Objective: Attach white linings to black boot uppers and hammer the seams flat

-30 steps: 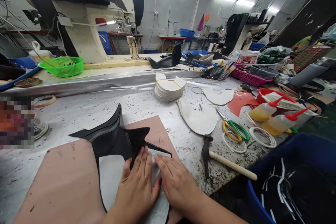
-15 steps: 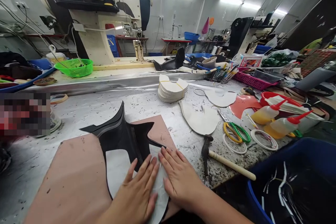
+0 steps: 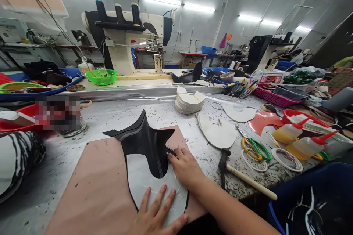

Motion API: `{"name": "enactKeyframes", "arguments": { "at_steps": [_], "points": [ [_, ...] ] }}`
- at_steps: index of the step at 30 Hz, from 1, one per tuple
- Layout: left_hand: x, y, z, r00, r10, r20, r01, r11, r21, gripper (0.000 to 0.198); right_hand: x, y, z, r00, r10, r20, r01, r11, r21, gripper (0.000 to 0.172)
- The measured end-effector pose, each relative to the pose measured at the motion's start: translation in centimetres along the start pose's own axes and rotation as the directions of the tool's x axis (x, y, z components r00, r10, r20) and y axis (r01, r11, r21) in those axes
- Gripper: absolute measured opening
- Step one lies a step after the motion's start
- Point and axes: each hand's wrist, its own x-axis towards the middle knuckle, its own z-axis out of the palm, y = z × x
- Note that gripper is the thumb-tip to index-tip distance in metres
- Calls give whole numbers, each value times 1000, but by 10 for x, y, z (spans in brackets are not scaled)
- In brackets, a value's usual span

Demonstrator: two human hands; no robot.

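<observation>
A black leather shoe upper (image 3: 146,145) lies on a pink cutting mat (image 3: 96,187) in front of me, with a white lining piece (image 3: 143,180) laid over its near part. My left hand (image 3: 157,214) rests flat on the white lining at its near edge, fingers spread. At the right edge of the upper, where black meets white, my right hand (image 3: 184,167) presses down with its fingers together.
A hammer (image 3: 239,172) lies right of the mat, with scissors (image 3: 252,147), tape rings and two glue bottles (image 3: 298,139) beyond. White cut pieces (image 3: 216,132) and a stack (image 3: 189,101) sit mid-table. A green bowl (image 3: 100,76) stands by a sewing machine. A blue bin (image 3: 311,205) fills the near right.
My view has tilted up and swung left. My left hand has slid back toward me over the white lining, while my right hand has moved up to the upper's right edge.
</observation>
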Motion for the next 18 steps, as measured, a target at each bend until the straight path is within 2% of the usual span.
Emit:
{"name": "enactKeyframes", "arguments": {
  "at_steps": [3, 4, 6, 8, 9, 10, 12, 15, 18],
  "points": [
    [7, -2, -7, 998, 8, 69, -1, 995, -100, 39, -1, 4, -3, 1000, -10, 0, 10, 999, 34, 27],
    [12, -2, -8, 994, -16, 110, 33, 987, -158, 41, -1, 5, -4, 1000, -18, 2, 18, 999, 46, 24],
    [24, -1, -7, 972, -115, 206, 165, 955, -247, 36, 2, 8, -7, 1000, -29, 1, 29, 998, 61, 22],
    [37, 0, 0, 941, -208, 267, 279, 923, -264, 15, 7, 10, -9, 999, -37, -12, 38, 997, 62, 27],
    [42, 1, 4, 932, -239, 272, 310, 916, -256, 7, 11, 10, -9, 999, -44, -18, 44, 997, 58, 30],
    [47, 1, 9, 928, -260, 266, 326, 913, -246, 9, 15, 10, -8, 998, -54, -22, 55, 997, 51, 31],
    [51, 1, 18, 919, -313, 238, 367, 901, -231, 13, 22, 10, -5, 996, -88, -26, 89, 995, 35, 25],
    [48, -1, 26, 873, -444, 201, 481, 850, -213, 4, 24, 11, 1, 987, -152, -46, 153, 988, 26, 17],
    [40, -3, 33, 830, -533, 162, 557, 804, -208, 23, 5, 11, 2, 971, -226, -77, 230, 972, 49, 16]
  ]
}}
